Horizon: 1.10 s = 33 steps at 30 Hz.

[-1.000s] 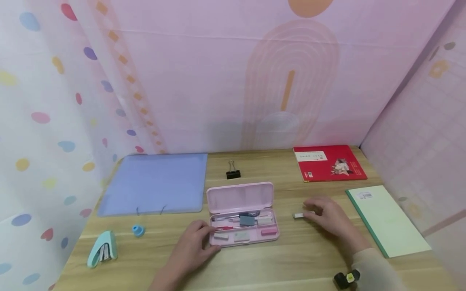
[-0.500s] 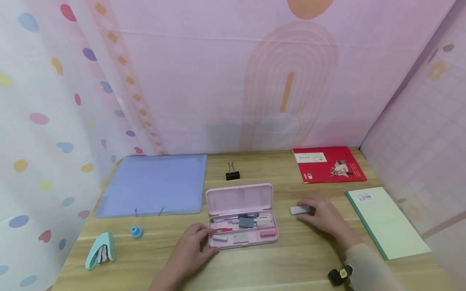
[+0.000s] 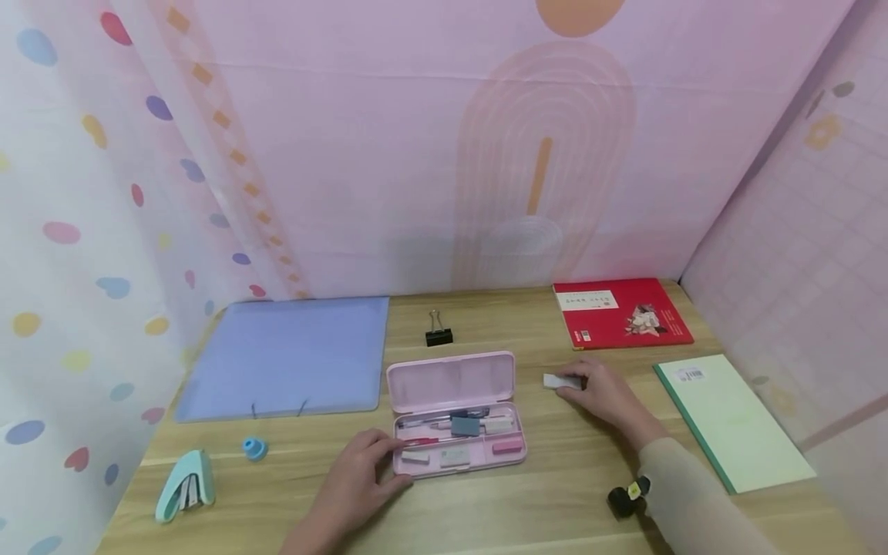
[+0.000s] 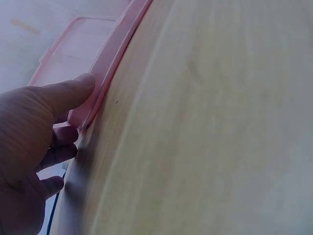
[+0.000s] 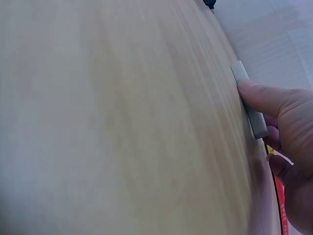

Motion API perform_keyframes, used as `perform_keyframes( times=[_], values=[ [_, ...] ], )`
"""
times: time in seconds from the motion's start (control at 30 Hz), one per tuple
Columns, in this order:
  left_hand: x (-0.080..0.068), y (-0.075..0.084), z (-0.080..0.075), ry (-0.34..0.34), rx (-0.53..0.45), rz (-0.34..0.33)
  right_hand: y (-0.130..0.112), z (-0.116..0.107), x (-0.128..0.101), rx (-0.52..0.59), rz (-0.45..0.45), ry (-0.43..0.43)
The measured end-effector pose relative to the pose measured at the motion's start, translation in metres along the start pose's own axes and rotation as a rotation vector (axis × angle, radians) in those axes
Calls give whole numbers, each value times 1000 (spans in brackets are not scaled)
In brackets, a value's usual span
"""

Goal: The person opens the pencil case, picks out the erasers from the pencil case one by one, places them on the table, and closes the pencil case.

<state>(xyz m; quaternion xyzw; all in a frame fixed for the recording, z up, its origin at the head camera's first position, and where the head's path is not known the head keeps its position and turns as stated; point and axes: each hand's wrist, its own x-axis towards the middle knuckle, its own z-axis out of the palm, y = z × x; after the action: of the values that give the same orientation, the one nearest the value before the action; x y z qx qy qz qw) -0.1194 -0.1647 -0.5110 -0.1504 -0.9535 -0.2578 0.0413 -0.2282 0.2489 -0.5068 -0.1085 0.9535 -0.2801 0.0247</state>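
Our right fingers (image 5: 266,100) are lightly curled, with the thumb pressed against the long edge of a small white eraser (image 3: 560,381) that lies flat on the desk (image 3: 555,501); we cannot tell whether the other fingers grip its far side. The right hand (image 3: 602,391) sits right of the open pink case (image 3: 454,416), with the eraser between the two, near but apart from the case. Our left hand (image 3: 361,478) rests at the case's front left corner, thumb (image 4: 68,93) straight along its rim and the other fingers bent loosely beside it. A red book (image 3: 620,312) lies beyond the right hand.
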Motion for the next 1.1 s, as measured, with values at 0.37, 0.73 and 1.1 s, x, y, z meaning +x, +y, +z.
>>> perform_keyframes(
  times=[0.37, 0.73, 1.1],
  values=[
    [-3, 0, 1, -3, 8, 0, -3, -2, 5, 40, 17, -55],
    [2, 0, 2, 6, 30, 40, -9, -9, -3, 65, 28, -34],
    [4, 2, -5, 9, 98, 71, -84, 5, -33, 36, -216, -100]
  ],
)
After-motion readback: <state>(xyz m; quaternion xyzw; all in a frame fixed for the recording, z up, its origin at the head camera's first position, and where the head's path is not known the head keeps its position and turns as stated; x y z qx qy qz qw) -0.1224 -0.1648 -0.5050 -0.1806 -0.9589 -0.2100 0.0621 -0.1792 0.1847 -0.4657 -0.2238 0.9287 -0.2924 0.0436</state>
